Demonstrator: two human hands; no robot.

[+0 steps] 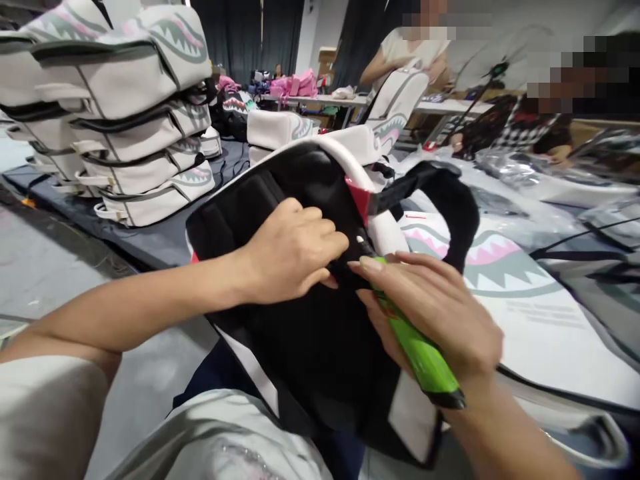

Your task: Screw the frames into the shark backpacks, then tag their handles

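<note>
Bag [310,360] near centre, black side up, against the person's front. Left hand [295,250] grip clamped on its black fabric. Right hand [435,320] grip clamped on green tool [425,360], tip end at the fabric just right of left hand. White bags [135,80] stacked far left on dark surface [117,237].

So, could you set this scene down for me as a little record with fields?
Left hand: closed on the black fabric of a bag
Right hand: grips a green tool; its working tip is unclear
Bag trim: white edging, red tab
Far left: stacked white bags, shark-mouth print
Background: a person behind an upright white bag
</note>
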